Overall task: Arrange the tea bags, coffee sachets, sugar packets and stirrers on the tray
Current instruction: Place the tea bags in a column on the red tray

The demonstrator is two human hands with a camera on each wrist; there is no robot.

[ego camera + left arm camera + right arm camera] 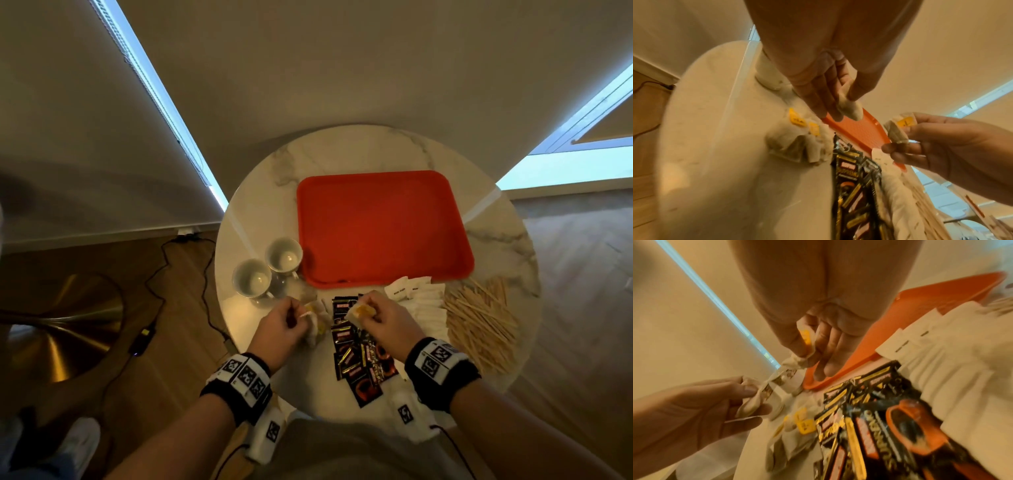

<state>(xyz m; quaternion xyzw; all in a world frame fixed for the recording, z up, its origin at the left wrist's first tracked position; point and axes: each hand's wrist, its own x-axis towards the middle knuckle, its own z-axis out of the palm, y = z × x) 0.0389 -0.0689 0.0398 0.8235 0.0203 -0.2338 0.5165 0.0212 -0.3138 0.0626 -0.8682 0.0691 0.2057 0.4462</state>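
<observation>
Both hands pinch tea bags: left hand (285, 325), right hand (383, 317); tray (380, 226) bare.

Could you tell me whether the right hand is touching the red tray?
Apart. The head view shows the right hand, pinching a tea bag, over the coffee sachets, short of the red tray.

table (342, 154): round, white marble | wall (308, 68): plain, behind table | windows (147, 78): bright strips left and right of table | floor (191, 274): wood, black cable (205, 294) left of table | brass base (58, 325): far left of table
</observation>
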